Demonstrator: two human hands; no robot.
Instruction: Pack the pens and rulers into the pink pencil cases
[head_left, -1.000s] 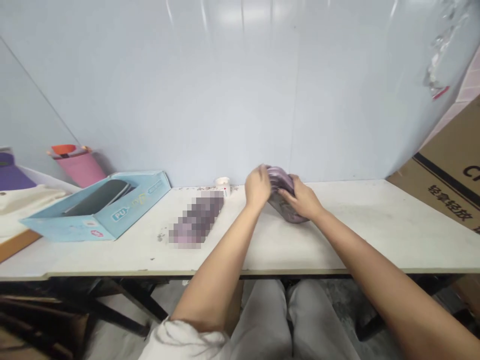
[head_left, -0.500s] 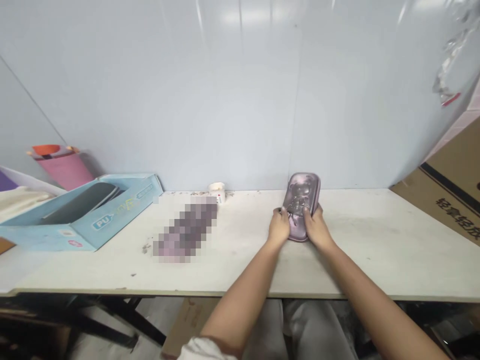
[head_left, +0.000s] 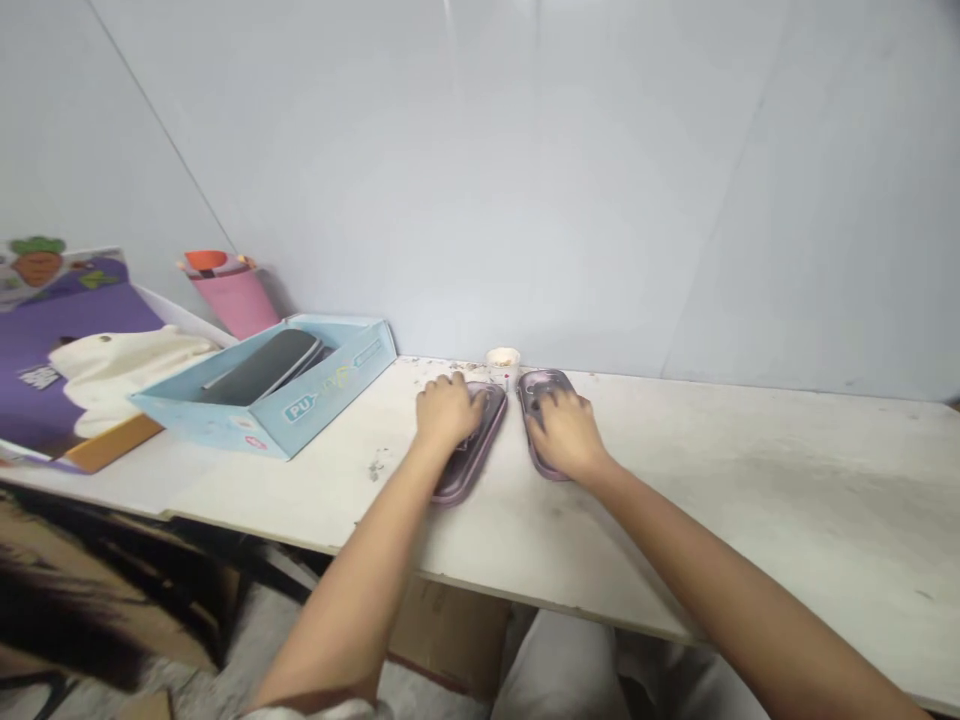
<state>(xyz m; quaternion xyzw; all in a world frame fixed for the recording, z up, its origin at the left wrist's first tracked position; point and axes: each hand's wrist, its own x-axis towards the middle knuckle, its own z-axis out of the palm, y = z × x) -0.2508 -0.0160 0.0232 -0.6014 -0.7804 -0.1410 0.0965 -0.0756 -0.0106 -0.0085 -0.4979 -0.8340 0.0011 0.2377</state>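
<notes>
The two long, round-cornered halves of a mauve hard-shell case are lying flat on a white tabletop (head_left: 750, 470), side by side and just apart, their far ends leaning close together. The left half (head_left: 480, 450) is showing a dark inside within its glossy rim (most of it is hidden under the left hand (head_left: 448, 412)), and the right half (head_left: 541, 384) is lying mostly covered by the right hand (head_left: 566, 432).

The scene is viewed from a head-worn camera, held above the near side of the bench (head_left: 750, 510); it is faced forward and down; the left hand (head_left: 448, 412) and right hand (head_left: 566, 435) are seen close below; the wall (head_left: 525, 180) is framed beyond.
</notes>
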